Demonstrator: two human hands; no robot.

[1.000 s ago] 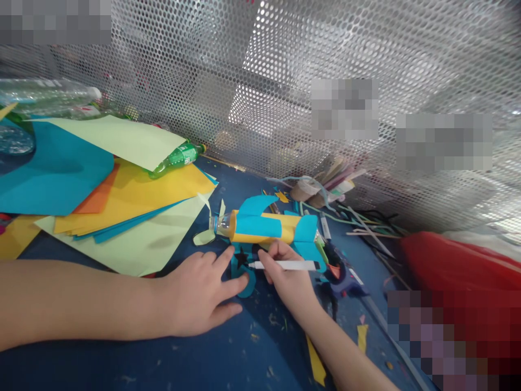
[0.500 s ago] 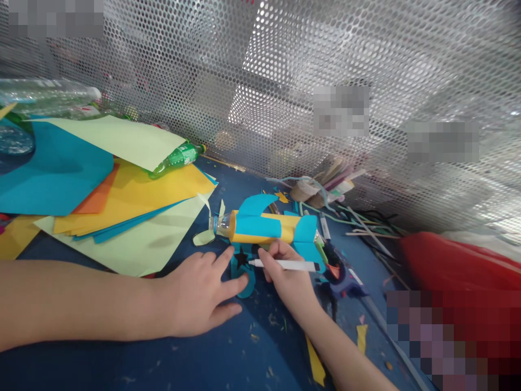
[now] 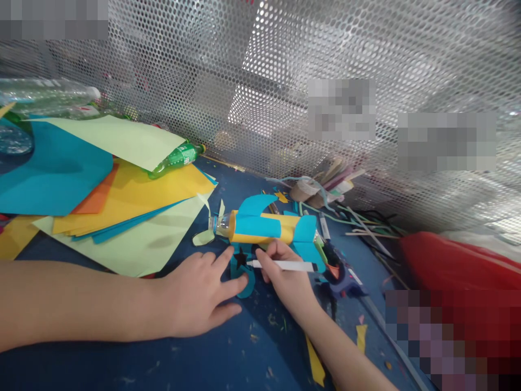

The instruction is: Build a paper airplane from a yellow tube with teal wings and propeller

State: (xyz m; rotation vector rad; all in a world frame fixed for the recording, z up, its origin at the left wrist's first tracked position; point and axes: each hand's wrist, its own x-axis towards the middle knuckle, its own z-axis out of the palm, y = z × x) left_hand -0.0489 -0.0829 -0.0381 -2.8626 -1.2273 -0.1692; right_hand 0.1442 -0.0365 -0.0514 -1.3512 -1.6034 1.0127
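A white marker (image 3: 287,265) is pinched in my right hand (image 3: 285,271), its tip at a black star (image 3: 241,258) drawn on a blue paper wing (image 3: 246,289). My left hand (image 3: 207,293) lies spread, palm down, with fingertips on that wing's edge. The wing belongs to a bottle plane (image 3: 260,227), a clear plastic bottle wrapped in yellow and blue paper, lying on its side just beyond both hands. Another blue wing (image 3: 256,205) stands out on its far side. Pale green paper strips (image 3: 203,238) sit at the bottle's neck like a propeller.
Coloured paper sheets (image 3: 134,201) are piled at left, with a green bottle (image 3: 179,160) among them. Clear bottles (image 3: 49,92) lie behind. A perforated metal screen (image 3: 195,70) borders the table's far side. Purple-handled scissors (image 3: 345,285), sticks and a red cloth (image 3: 456,260) are at right.
The marker and my right hand have shifted very slightly to the left over the star. My left hand and the bottle plane stay where they were.
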